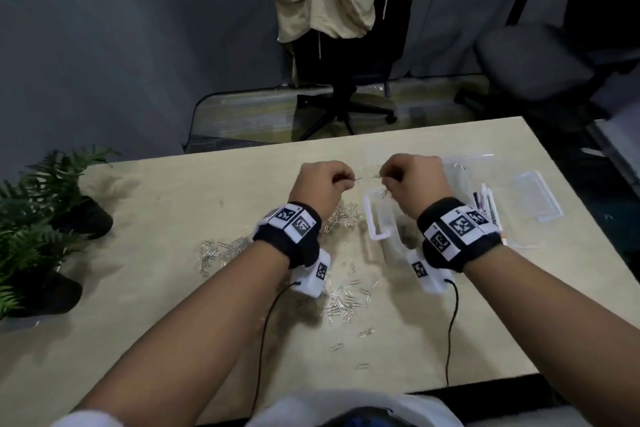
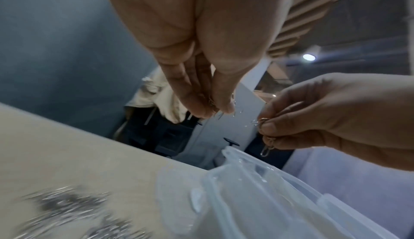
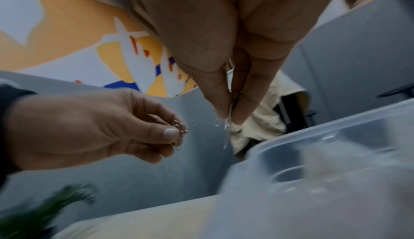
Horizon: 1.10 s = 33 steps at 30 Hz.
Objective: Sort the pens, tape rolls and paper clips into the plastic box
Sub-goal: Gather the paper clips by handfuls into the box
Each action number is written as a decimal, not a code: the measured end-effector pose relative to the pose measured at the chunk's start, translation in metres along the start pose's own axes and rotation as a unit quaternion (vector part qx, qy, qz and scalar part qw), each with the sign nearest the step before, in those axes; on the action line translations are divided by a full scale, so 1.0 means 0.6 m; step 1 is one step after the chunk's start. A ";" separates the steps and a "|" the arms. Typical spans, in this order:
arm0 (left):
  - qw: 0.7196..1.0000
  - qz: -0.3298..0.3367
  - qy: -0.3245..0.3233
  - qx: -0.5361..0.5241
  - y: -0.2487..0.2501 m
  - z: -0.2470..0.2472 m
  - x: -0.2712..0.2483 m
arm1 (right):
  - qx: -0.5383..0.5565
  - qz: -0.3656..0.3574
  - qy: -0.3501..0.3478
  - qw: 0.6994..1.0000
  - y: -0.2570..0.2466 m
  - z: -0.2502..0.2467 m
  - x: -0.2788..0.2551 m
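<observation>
At the centre of the head view, the left hand (image 1: pixel 320 180) and the right hand (image 1: pixel 414 180) each pinch a few paper clips (image 1: pixel 385 191) above the near-left corner of the plastic box (image 1: pixel 375 218). To do this well, move both pinches over the compartment and release low. Many loose clips (image 1: pixel 341 302) lie on the counter (image 1: pixel 173 288); pens (image 1: pixel 486 204) already sit in the box, centre right.

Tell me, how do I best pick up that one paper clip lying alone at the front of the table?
Come from straight above. The paper clip lies flat on the table, apart from the piles, so probably pinch its two long sides with fingertips.
</observation>
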<state>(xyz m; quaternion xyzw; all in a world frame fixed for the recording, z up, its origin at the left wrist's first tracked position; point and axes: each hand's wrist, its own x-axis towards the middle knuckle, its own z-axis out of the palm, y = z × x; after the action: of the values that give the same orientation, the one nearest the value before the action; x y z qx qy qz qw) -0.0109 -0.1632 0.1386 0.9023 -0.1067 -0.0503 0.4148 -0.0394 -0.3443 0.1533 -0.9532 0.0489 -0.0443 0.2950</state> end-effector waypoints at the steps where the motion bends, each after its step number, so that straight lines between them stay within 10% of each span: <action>1: 1.000 0.009 -0.011 0.009 0.018 0.015 0.014 | -0.004 0.021 0.009 1.000 0.018 -0.012 0.009; 20: 0.997 0.004 -0.037 0.069 0.062 0.079 0.066 | -0.005 0.041 -0.012 0.999 0.055 -0.032 0.029; 33: 0.974 -0.167 -0.014 0.156 -0.234 -0.062 -0.093 | -0.009 -0.126 -0.181 0.975 -0.098 0.150 -0.053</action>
<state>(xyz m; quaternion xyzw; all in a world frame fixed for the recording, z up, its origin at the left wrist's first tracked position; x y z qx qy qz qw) -0.0374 -0.0336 0.0561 0.9601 0.0327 -0.1141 0.2533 -0.0569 -0.2422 0.1110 -0.9467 -0.1251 0.0925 0.2820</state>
